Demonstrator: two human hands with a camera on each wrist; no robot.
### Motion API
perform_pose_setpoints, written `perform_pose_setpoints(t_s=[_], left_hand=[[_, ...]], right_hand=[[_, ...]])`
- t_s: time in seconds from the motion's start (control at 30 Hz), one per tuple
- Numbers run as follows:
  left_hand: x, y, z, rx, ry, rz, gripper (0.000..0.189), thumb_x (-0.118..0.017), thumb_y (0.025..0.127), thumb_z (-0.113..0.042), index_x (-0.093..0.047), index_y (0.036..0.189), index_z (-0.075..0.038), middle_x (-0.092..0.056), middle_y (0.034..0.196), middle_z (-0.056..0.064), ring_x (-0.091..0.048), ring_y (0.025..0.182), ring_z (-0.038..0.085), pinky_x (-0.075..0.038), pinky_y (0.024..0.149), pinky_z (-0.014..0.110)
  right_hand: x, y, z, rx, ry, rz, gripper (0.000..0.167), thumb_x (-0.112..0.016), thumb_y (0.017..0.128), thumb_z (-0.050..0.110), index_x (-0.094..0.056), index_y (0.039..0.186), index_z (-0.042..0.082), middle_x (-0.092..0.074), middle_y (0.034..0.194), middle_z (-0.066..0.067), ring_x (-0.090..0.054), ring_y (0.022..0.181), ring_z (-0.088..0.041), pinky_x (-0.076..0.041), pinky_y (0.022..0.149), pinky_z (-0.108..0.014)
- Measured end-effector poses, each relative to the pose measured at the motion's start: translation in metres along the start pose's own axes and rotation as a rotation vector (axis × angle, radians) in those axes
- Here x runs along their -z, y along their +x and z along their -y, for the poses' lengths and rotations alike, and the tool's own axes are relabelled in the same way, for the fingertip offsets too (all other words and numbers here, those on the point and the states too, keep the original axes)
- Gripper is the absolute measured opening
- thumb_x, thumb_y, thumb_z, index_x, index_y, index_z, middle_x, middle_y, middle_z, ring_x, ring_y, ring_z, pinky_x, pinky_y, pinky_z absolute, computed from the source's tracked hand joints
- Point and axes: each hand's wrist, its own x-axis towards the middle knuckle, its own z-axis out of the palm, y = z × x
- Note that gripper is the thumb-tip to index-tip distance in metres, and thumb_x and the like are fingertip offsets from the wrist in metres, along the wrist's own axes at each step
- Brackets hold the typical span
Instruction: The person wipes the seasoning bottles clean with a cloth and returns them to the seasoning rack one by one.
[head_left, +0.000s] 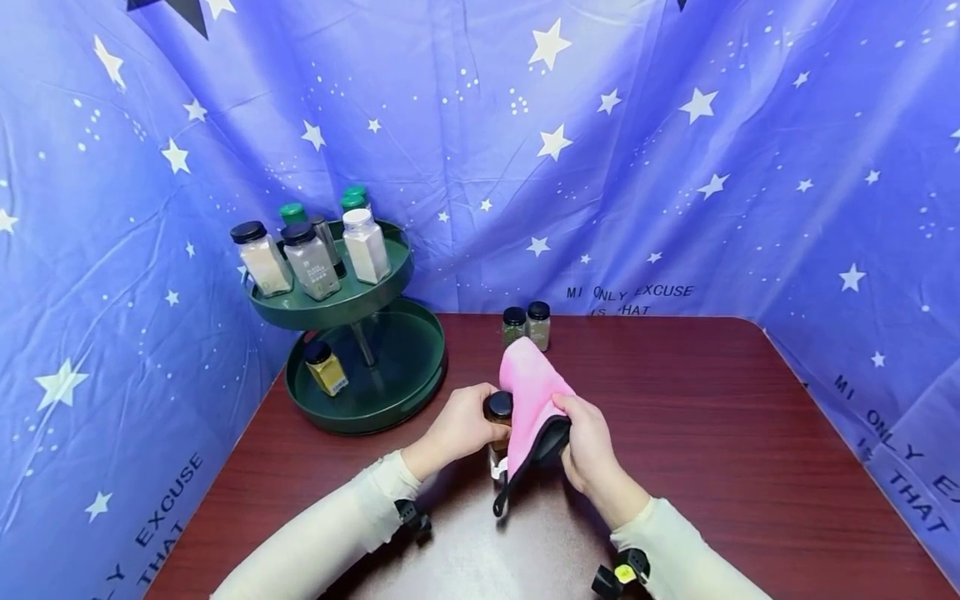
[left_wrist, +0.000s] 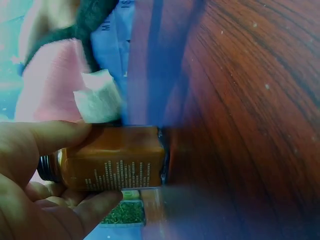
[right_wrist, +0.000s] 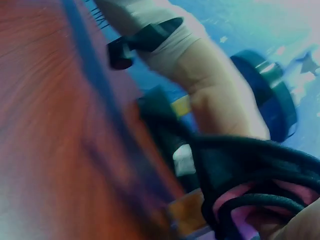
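My left hand [head_left: 467,421] grips a spice jar [left_wrist: 117,162] with a black lid and orange-brown contents; rows of small print run along its side. The jar is upright, just above or on the table; I cannot tell which. My right hand [head_left: 588,442] pinches a pink cloth [head_left: 528,387] with black edging and a loop at its lower corner. The cloth hangs against the jar's right side, hiding part of it. A white tag [left_wrist: 100,97] shows on the cloth beside the jar. In the right wrist view, the black edging [right_wrist: 250,155] folds open near my fingers.
A dark green two-tier turntable [head_left: 367,421] stands at the left. Several jars, such as a white-lidded one [head_left: 367,250], sit on its upper tier, and a yellow jar [head_left: 327,371] on the lower. Two small black-lidded jars [head_left: 538,329] stand near the table's [head_left: 712,433] back edge.
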Motion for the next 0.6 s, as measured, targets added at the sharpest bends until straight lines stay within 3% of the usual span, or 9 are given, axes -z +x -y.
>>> perform_pose_setpoints(t_s=[0.1, 0.2, 0.3, 0.43, 0.6], left_hand=[[0.001, -0.001, 0.000, -0.008, 0.007, -0.008, 0.032, -0.090, 0.072, -0.016, -0.069, 0.095, -0.011, -0.072, 0.086, -0.004, -0.063, 0.078, 0.009, -0.053, 0.074, 0.024], [0.000, -0.001, -0.001, -0.010, 0.013, -0.009, 0.033, -0.091, 0.072, -0.018, -0.069, 0.095, -0.011, -0.073, 0.087, -0.004, -0.064, 0.079, 0.009, -0.053, 0.076, 0.024], [0.001, 0.000, -0.003, 0.000, 0.009, 0.000, 0.034, -0.092, 0.072, -0.018, -0.069, 0.095, -0.011, -0.073, 0.087, -0.003, -0.064, 0.080, 0.011, -0.053, 0.076, 0.025], [0.003, 0.000, -0.004, 0.020, 0.010, 0.023, 0.035, -0.093, 0.072, -0.018, -0.067, 0.095, -0.011, -0.072, 0.088, -0.002, -0.064, 0.081, 0.012, -0.053, 0.076, 0.026], [0.004, 0.000, -0.003, 0.039, 0.011, 0.030, 0.036, -0.093, 0.073, -0.020, -0.067, 0.097, -0.012, -0.072, 0.089, -0.003, -0.063, 0.082, 0.012, -0.052, 0.076, 0.027]], right_hand=[[0.003, 0.003, -0.015, -0.068, -0.082, -0.051, 0.020, -0.050, 0.098, 0.004, -0.061, 0.083, 0.012, -0.063, 0.078, 0.004, -0.062, 0.074, -0.007, -0.055, 0.072, -0.024], [0.005, 0.003, -0.017, -0.081, -0.155, -0.074, 0.022, -0.052, 0.098, 0.005, -0.062, 0.080, 0.014, -0.061, 0.079, 0.007, -0.058, 0.077, -0.006, -0.052, 0.075, -0.022], [0.002, 0.002, -0.005, -0.059, -0.094, -0.062, 0.022, -0.051, 0.097, 0.004, -0.062, 0.080, 0.012, -0.062, 0.080, 0.006, -0.059, 0.078, -0.005, -0.053, 0.074, -0.021], [-0.001, 0.000, 0.018, -0.065, 0.037, 0.033, 0.020, -0.044, 0.100, 0.003, -0.061, 0.090, 0.007, -0.065, 0.083, 0.002, -0.063, 0.075, -0.008, -0.055, 0.069, -0.024], [0.007, 0.007, 0.035, -0.095, 0.049, 0.116, 0.024, -0.039, 0.103, 0.004, -0.062, 0.095, 0.007, -0.066, 0.084, 0.003, -0.063, 0.075, -0.008, -0.054, 0.069, -0.024]])
